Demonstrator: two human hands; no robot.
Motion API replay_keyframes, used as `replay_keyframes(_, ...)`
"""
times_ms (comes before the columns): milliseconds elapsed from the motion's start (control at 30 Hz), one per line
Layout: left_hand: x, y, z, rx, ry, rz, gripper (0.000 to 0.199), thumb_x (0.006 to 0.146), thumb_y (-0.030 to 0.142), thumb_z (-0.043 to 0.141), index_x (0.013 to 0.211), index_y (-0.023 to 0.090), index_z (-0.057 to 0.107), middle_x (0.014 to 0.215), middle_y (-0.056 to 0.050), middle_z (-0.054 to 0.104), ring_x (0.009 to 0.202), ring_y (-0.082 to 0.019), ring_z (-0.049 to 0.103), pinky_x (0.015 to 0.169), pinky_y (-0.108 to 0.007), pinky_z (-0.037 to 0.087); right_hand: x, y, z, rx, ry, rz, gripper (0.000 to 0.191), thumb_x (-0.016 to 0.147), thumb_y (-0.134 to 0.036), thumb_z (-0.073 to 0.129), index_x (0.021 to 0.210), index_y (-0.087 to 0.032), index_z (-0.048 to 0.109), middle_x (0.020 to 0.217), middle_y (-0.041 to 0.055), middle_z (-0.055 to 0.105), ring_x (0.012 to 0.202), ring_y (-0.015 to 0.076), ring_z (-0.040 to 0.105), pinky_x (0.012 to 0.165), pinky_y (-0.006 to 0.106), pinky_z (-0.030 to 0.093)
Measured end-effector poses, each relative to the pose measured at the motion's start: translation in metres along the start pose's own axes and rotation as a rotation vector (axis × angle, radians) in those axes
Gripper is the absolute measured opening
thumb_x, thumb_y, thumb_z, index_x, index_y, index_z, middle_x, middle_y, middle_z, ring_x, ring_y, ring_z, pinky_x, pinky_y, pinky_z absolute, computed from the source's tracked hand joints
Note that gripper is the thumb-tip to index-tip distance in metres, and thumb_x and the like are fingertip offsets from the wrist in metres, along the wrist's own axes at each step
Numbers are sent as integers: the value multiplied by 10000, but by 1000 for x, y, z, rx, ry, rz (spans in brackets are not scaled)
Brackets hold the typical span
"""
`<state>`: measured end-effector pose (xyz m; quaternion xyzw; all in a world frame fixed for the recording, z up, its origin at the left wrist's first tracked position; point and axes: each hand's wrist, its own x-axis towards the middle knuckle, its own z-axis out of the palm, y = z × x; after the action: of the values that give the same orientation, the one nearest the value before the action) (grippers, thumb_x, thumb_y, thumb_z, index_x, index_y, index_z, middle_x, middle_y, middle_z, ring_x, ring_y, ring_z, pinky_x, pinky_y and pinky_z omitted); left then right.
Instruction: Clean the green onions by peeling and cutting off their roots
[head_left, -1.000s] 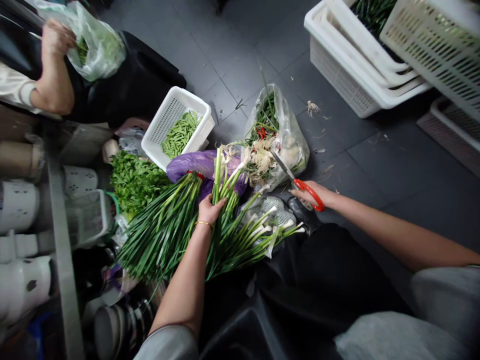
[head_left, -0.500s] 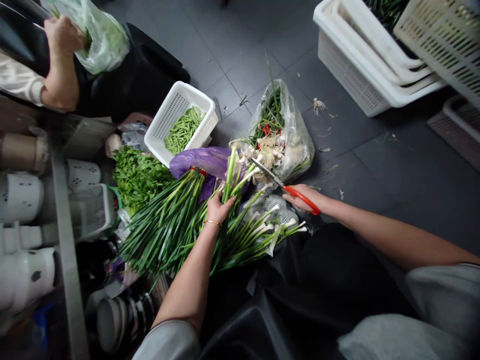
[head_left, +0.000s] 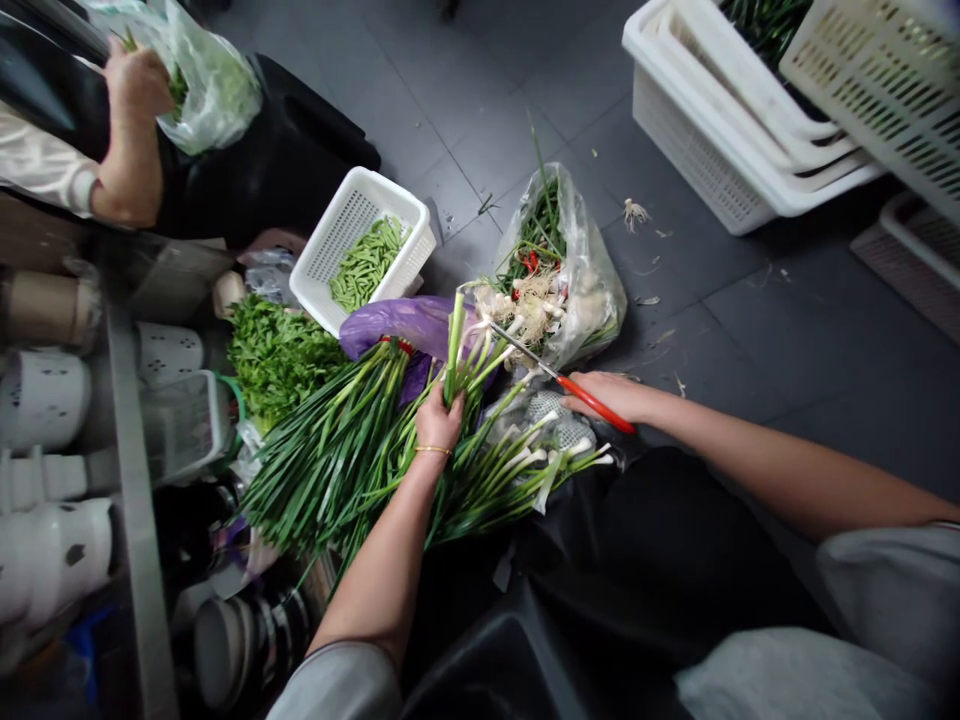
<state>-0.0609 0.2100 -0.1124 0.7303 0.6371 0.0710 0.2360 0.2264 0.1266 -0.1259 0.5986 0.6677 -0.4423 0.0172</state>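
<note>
My left hand (head_left: 439,420) is closed around a bunch of green garlic stalks (head_left: 456,345), white ends pointing up and away. Red-handled scissors (head_left: 592,400) are gripped in my right hand (head_left: 606,392); their blades reach left to the white ends of the bunch. Whether the blades touch a stalk I cannot tell. Just beyond the tips stands a clear plastic bag (head_left: 596,285) with cut roots, green scraps and bits of red in it. More long green stalks (head_left: 322,450) lie under and beside my left hand, one bundle tied with a red band (head_left: 397,345).
A white basket of green pods (head_left: 367,260) stands beyond a purple bag (head_left: 390,320). Leafy greens (head_left: 281,350) lie left of it, near a metal shelf (head_left: 139,500) with containers. Another person's hand (head_left: 139,80) holds greens at upper left. White crates (head_left: 705,150) are stacked at upper right.
My left hand has shifted slightly right, and the stalks in it stand more upright. The scissors have moved a little left and down, blades now nearer the bunch's white ends.
</note>
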Motion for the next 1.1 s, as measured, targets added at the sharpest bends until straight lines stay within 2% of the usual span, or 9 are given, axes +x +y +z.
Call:
replay_keyframes(233,0,4,2,171,-34,-23,334,859,403,528,1073,174,644,845,-108,681,794,-248,637,698,-289,414,0,-7,-3,-17,60,160,496,906,-590,399,940,-141,606,934,212,683,928,336,666,752,357,468)
replay_keyframes(400,3,2,0,240,-77,-47,394,873,418,503,1139,156,630,875,-123,698,778,-252,648,672,-292,414,-3,-5,11,-24,123,181,418,906,-527,443,902,-143,608,898,201,689,921,324,668,756,349,473)
replay_keyframes(467,2,1,1,243,-85,-45,390,871,419,509,1133,158,635,869,-112,704,767,-239,648,669,-284,415,1,-2,16,89,184,184,373,896,-509,475,873,-158,598,860,160,692,872,287,677,715,306,478)
replay_keyframes(567,1,1,3,231,-113,-60,387,857,402,543,1154,169,629,859,-81,712,732,-205,641,665,-267,416,11,9,11,420,266,262,443,945,-537,335,868,-169,570,761,95,671,669,204,669,584,260,478)
replay_keyframes(633,0,1,3,245,-125,-71,374,857,396,550,1148,176,630,856,-67,714,700,-187,633,658,-259,415,15,20,1,495,233,265,490,953,-561,283,861,-169,563,720,74,657,596,183,649,549,261,479)
replay_keyframes(767,0,0,2,338,-99,-60,344,878,405,522,1109,180,641,873,-86,715,737,-198,647,645,-262,408,17,34,-21,65,-24,107,428,889,-543,476,885,-134,606,892,154,687,798,267,680,666,308,494)
replay_keyframes(833,0,1,2,382,-97,-42,347,884,401,515,1128,186,638,893,-101,715,768,-213,657,642,-269,407,17,32,-29,-92,-97,121,488,890,-553,457,994,-102,610,1011,207,675,884,305,675,693,330,489)
replay_keyframes(1000,-4,3,6,397,-118,10,340,886,386,514,1129,188,645,945,-115,713,821,-232,663,674,-284,424,28,21,-41,-195,-139,126,605,880,-625,412,1070,-89,618,1058,222,672,976,332,658,732,347,486)
replay_keyframes(1100,-3,0,7,299,-107,-1,349,865,388,535,1109,171,658,944,-121,713,830,-241,660,706,-302,445,37,26,-41,-219,-36,127,544,888,-585,423,997,-99,642,1041,218,676,981,336,653,731,346,486)
